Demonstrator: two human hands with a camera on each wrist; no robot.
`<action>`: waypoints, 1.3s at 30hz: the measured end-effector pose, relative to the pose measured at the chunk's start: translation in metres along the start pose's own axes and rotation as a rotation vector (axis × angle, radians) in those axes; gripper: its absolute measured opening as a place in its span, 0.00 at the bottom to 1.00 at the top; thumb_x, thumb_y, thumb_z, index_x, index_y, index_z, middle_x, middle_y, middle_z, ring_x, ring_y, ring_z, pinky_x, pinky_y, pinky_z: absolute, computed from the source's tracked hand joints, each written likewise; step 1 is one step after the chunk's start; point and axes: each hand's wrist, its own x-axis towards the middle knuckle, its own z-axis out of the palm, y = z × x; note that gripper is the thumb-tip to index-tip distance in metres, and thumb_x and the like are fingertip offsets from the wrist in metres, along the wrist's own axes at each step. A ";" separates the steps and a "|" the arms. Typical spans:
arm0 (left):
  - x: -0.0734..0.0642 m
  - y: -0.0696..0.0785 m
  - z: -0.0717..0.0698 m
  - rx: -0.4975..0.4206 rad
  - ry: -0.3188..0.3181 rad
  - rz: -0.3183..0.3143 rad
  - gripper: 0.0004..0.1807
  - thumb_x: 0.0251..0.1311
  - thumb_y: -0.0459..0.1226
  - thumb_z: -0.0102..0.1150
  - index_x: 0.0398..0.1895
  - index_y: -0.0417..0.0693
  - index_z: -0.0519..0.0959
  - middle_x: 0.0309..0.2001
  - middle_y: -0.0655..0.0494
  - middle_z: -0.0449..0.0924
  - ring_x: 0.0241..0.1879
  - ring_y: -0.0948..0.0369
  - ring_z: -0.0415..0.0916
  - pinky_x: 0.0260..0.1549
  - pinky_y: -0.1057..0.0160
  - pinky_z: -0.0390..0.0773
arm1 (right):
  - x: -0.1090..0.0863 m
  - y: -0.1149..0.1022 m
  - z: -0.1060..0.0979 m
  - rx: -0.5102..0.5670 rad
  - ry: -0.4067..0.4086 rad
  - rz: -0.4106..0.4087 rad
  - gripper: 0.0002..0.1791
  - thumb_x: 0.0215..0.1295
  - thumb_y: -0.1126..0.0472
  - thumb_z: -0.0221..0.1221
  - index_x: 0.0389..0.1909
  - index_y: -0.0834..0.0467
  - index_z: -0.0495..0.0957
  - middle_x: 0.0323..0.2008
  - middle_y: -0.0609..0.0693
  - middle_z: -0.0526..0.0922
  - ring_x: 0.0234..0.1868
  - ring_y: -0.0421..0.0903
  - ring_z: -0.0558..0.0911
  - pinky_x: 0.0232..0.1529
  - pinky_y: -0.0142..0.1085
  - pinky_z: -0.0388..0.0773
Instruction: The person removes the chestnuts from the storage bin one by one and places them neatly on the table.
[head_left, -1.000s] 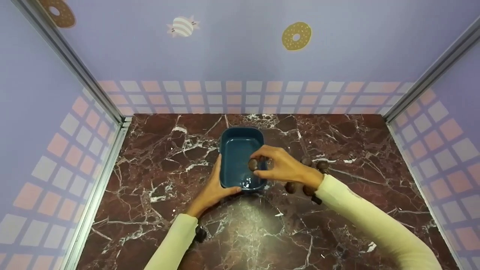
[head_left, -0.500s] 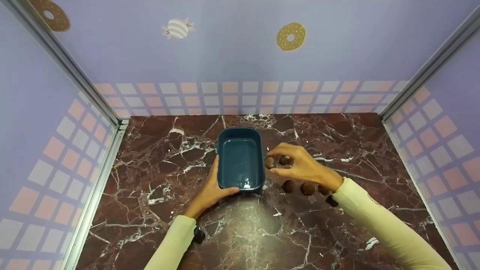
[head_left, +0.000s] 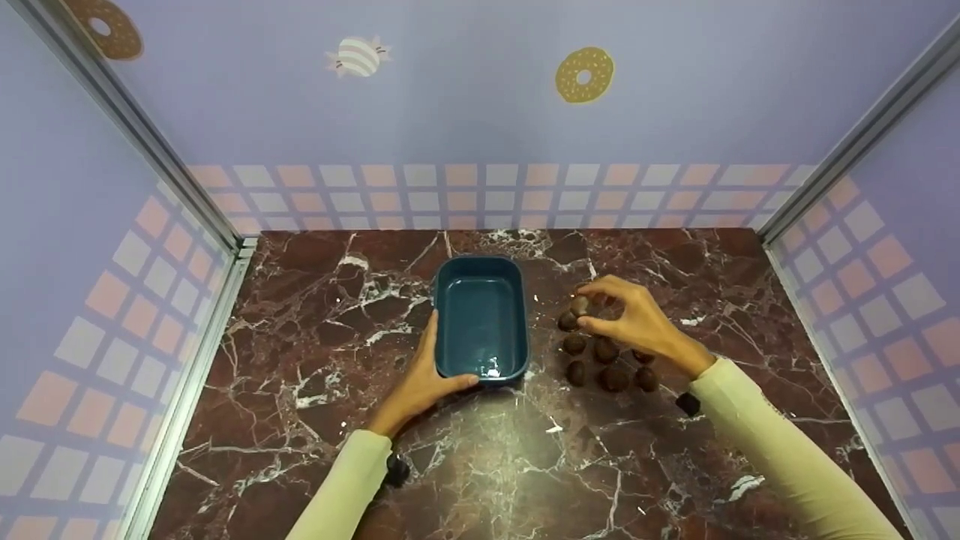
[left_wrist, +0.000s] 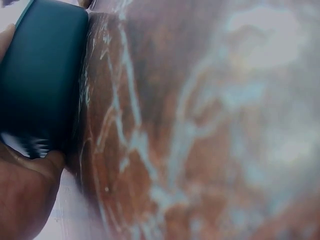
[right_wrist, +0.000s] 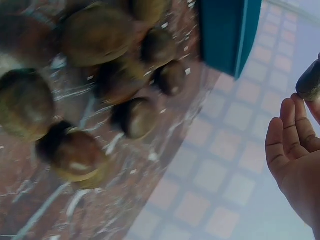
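A deep blue-green rectangular baking dish [head_left: 481, 266] stands on the marbled tabletop, its glossy floor in sight. My left hand [head_left: 420, 386] holds it at the near left corner, thumb over the near rim and fingers along the left side. The left wrist view shows the thumb against the dish wall [left_wrist: 42, 75]. To the right of the dish, my right hand [head_left: 637, 319] pinches a small brown rounded piece [head_left: 580, 305] between fingertips and thumb. That held piece [right_wrist: 310, 82] is at the right edge of the right wrist view. Another brown piece [head_left: 568, 322] lies just below it.
Several similar brown pieces [head_left: 614, 378] lie in loose rows beneath and in front of my right hand, some partly hidden. Purple walls [head_left: 480, 112] with a pink-and-white check border enclose the marbled tabletop [head_left: 337, 300] at the back and both sides.
My right hand has moved right, from over the dish to above the brown pieces, with a brown piece in its fingertips throughout. My left hand has stayed on the dish.
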 end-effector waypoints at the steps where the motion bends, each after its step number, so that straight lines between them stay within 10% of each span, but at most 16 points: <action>1: 0.000 0.000 0.000 -0.004 -0.002 0.000 0.79 0.54 0.51 0.88 0.93 0.53 0.34 0.91 0.46 0.32 0.89 0.44 0.33 0.83 0.35 0.40 | -0.001 0.004 -0.001 -0.003 0.001 0.041 0.26 0.61 0.61 0.81 0.60 0.62 0.88 0.48 0.51 0.89 0.45 0.50 0.86 0.47 0.40 0.84; 21: -0.001 0.000 -0.001 0.003 0.004 -0.003 0.78 0.54 0.48 0.88 0.93 0.57 0.34 0.91 0.48 0.32 0.89 0.44 0.35 0.83 0.35 0.41 | -0.001 0.095 0.008 -0.080 0.034 0.401 0.27 0.65 0.68 0.75 0.64 0.72 0.83 0.58 0.71 0.85 0.59 0.69 0.84 0.64 0.62 0.79; 39: -0.001 0.002 -0.001 0.017 0.000 -0.009 0.78 0.55 0.49 0.87 0.93 0.56 0.33 0.91 0.48 0.32 0.89 0.44 0.35 0.83 0.35 0.41 | 0.007 0.145 0.020 -0.132 0.001 0.355 0.22 0.60 0.63 0.74 0.55 0.66 0.87 0.43 0.65 0.89 0.43 0.64 0.86 0.48 0.57 0.81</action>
